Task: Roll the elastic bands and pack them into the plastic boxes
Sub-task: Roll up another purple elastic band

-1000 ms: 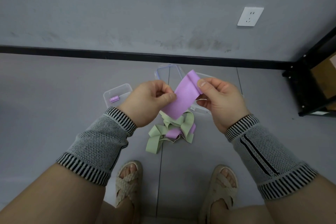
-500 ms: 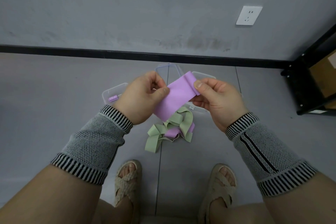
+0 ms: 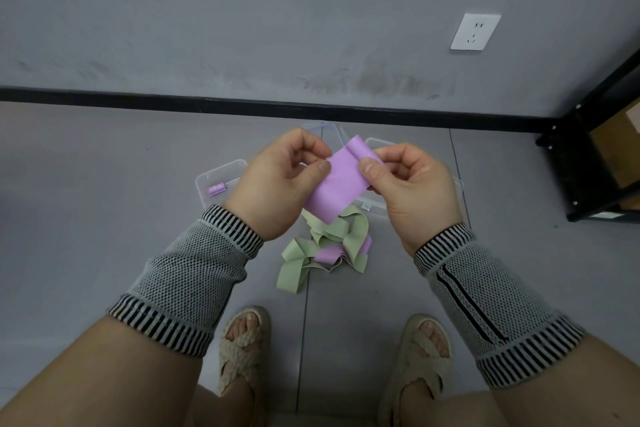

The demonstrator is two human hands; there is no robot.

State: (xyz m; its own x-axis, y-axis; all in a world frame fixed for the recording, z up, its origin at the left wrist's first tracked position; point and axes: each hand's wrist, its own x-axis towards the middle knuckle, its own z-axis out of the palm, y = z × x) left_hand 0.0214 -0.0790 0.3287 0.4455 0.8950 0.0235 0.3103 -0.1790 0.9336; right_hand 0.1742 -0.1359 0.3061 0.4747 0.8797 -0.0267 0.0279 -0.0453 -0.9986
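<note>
I'm looking down at the grey floor (image 3: 104,218), which carries everything here, so I work held up above it with the supplies straight below. The clear plastic boxes sit near the wall: one box (image 3: 221,180) to the left with a small purple roll (image 3: 216,188) already lying in it, another box (image 3: 377,204) partly hidden behind my right hand (image 3: 412,191). I judge they are kept that near so a finished roll can drop in with a short reach. Between the boxes and my feet lies the loose heap of green and purple bands (image 3: 325,246), still unrolled. Above it I hold one purple band (image 3: 341,184) stretched slantwise between both hands. My left hand (image 3: 277,184) has its grip closed, thumb pinching the band's left edge flat. My right grip is closed too, thumb pressing by the curled top end, where the roll looks just begun; the rest hangs free towards the heap.
</note>
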